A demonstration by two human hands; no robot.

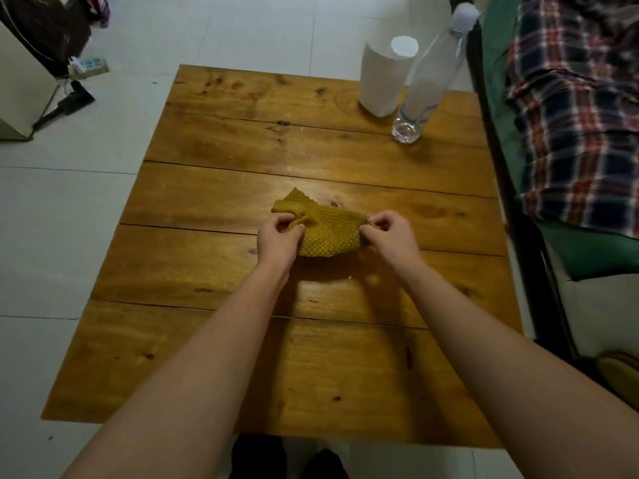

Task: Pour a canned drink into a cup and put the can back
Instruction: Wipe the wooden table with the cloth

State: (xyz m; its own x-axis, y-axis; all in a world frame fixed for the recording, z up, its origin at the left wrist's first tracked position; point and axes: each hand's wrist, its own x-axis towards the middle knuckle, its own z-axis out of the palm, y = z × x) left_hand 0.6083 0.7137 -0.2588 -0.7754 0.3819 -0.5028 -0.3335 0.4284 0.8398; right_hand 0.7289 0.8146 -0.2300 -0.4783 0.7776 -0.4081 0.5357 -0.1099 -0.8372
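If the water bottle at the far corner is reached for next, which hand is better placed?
Right, probably. The water bottle stands far right by the paper roll. Both hands pinch the yellow cloth, but the right hand is nearer than the left hand.

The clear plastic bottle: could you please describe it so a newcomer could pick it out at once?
On the wooden table, look to the far right corner. Beside the white paper towel roll stands the clear plastic bottle; it alone is transparent, taller, and white-capped.
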